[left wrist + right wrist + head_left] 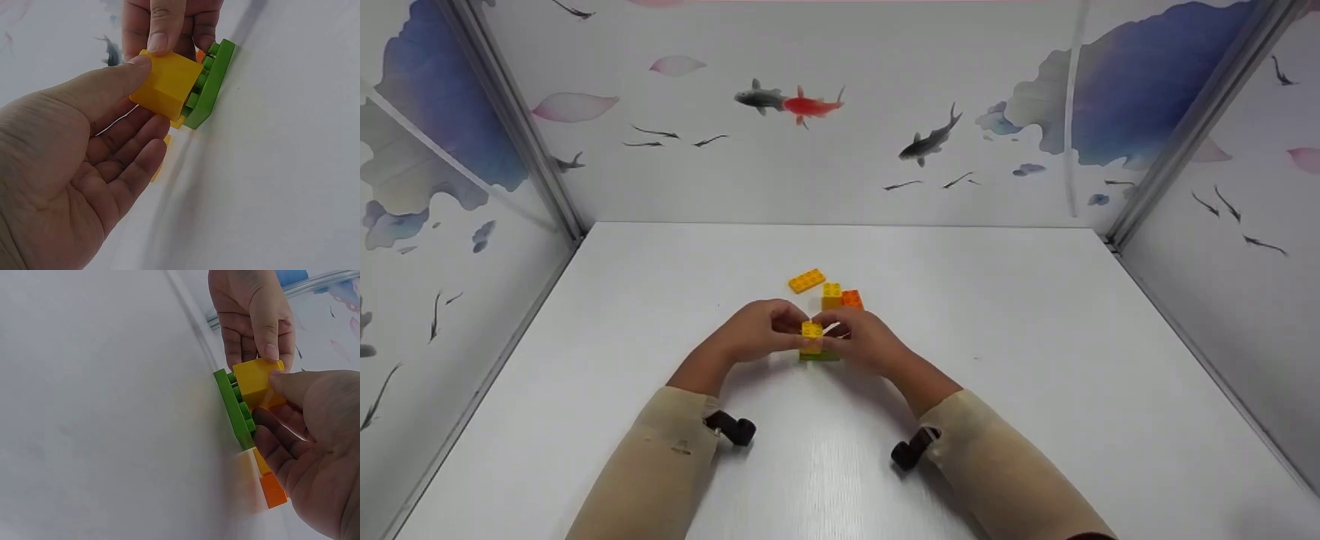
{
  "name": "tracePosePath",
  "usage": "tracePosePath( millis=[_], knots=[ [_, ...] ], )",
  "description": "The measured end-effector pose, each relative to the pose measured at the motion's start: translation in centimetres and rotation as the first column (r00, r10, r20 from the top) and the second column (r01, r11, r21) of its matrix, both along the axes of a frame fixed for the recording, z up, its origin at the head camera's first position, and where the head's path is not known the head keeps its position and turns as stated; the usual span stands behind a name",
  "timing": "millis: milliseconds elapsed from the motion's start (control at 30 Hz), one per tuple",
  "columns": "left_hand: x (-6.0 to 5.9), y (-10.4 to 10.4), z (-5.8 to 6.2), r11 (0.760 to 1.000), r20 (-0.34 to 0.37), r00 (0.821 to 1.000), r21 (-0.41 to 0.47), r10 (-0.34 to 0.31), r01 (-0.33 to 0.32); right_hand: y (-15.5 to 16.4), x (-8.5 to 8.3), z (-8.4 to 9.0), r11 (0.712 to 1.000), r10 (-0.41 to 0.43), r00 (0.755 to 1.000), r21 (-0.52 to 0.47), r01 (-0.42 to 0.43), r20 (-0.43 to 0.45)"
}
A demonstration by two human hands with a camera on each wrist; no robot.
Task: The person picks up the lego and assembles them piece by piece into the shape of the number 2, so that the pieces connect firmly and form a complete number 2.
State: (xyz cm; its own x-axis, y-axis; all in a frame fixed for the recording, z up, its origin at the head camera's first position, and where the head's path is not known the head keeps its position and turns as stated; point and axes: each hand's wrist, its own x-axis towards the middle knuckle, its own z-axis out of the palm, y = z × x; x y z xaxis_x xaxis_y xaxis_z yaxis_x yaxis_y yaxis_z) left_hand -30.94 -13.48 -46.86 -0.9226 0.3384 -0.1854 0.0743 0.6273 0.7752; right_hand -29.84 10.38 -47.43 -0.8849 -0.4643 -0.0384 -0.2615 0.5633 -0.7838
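Note:
Both hands meet at the middle of the white table (1035, 360) around a yellow brick (811, 331) (164, 84) (256, 378). It sits on a flat green plate (819, 356) (212, 84) (232, 408) that lies on the table. My left hand (761, 330) (112, 107) pinches the yellow brick from the left with thumb and fingers. My right hand (861, 339) (287, 405) pinches it from the right, thumb on its side. Just behind stand a second yellow brick (831, 295) and an orange brick (852, 299) (273, 489).
A flat yellow-orange plate (807, 280) lies alone a little farther back on the left. Fish-patterned walls (840, 127) enclose the table at the back and on both sides. Beige sleeves (660, 465) cover both forearms.

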Motion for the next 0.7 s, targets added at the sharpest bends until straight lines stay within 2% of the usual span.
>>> tracePosePath(
  millis=[233, 700],
  knots=[
    [0.17, -0.14, 0.07, 1.000, -0.019, 1.000, -0.009, -0.005, 0.005, -0.04, -0.07, -0.12, 1.000, 0.002, 1.000, -0.008, -0.002, 0.002],
    [0.29, -0.23, 0.23, 0.998, -0.066, 0.996, 0.009, -0.059, 0.060, 0.13, 0.08, 0.01, 1.000, 0.004, 1.000, -0.021, -0.004, 0.007]
  ],
)
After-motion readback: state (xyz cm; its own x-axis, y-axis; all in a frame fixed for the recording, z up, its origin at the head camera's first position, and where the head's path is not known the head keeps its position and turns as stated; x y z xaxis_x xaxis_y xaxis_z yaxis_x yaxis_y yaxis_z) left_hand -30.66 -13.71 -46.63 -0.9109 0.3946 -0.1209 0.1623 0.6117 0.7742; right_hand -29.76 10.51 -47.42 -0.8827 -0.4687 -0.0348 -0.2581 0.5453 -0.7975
